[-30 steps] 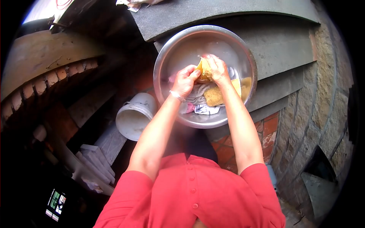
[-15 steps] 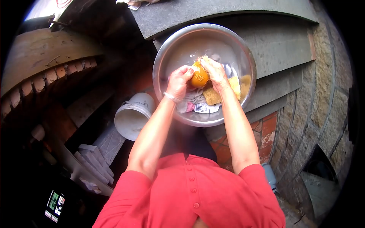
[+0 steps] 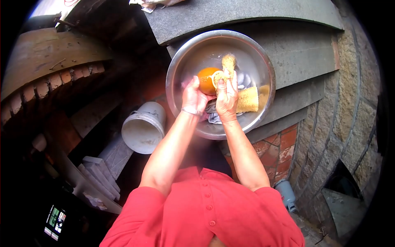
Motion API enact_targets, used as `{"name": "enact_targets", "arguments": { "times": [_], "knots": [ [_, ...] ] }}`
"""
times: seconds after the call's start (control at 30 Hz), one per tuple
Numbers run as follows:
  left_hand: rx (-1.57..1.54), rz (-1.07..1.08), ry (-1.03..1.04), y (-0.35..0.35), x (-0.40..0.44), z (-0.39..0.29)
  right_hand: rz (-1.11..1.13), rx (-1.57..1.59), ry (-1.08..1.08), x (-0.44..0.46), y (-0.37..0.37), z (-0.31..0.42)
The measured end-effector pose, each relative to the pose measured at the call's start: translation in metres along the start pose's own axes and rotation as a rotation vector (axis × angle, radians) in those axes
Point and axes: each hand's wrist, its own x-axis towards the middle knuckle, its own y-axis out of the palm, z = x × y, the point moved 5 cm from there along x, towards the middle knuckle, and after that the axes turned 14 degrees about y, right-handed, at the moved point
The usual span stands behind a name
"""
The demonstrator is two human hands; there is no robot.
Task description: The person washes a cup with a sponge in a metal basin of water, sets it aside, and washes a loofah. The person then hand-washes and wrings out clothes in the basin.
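My left hand (image 3: pixel 193 96) is wrapped round a small orange-brown jar (image 3: pixel 207 80), tilted so its pale rim faces right. My right hand (image 3: pixel 227 99) pinches a tan scrap of loofah (image 3: pixel 228 62) and presses it at the jar's mouth; part of the loofah sticks up past the fingers. Both hands are over a wide metal basin (image 3: pixel 175 61) with water in it. A second, yellowish loofah piece (image 3: pixel 248 99) lies in the basin beside my right wrist. Grey and white cloths (image 3: pixel 214 117) lie below the hands, partly hidden by them.
A white bucket (image 3: pixel 142 131) lies tipped left of my left forearm. Grey stone steps (image 3: pixel 304 53) rise behind and right of the basin. A rough stone wall (image 3: pixel 349 90) runs along the right, with a grey-blue bottle (image 3: pixel 285 193) at its foot. Several pale slabs (image 3: pixel 101 175) lie at left.
The jar has turned, its rim now facing right. My right hand has come off its side and holds loofah at the mouth. My left hand has shifted lower under the jar.
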Motion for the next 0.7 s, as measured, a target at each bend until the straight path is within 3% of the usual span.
{"name": "enact_targets", "arguments": {
  "times": [0.17, 0.2, 0.3, 0.43, 0.47, 0.57, 0.7],
  "knots": [
    [0.104, -0.044, -0.03, -0.011, 0.004, 0.0, 0.125, -0.041, 0.048, 0.024, 0.007, -0.023],
    [0.106, -0.036, -0.034, -0.012, 0.004, 0.0, 0.032, -0.117, -0.068, 0.027, 0.006, -0.012],
    [0.122, -0.045, -0.043, -0.014, 0.004, 0.0, 0.109, -0.202, 0.152, 0.051, 0.006, -0.019],
    [0.115, -0.11, -0.029, -0.013, 0.002, 0.004, 0.172, 0.192, 0.424, 0.048, 0.01, -0.028],
    [0.084, -0.082, -0.026, -0.021, 0.007, 0.007, 0.132, 0.099, 0.093, 0.035, 0.013, -0.016],
    [0.155, -0.068, 0.062, -0.022, 0.008, 0.007, -0.018, -0.332, -0.184, 0.008, 0.019, -0.013],
    [0.079, -0.044, -0.029, -0.021, 0.007, 0.004, 0.201, -0.08, 0.079, 0.036, 0.021, -0.015]
  ]
}}
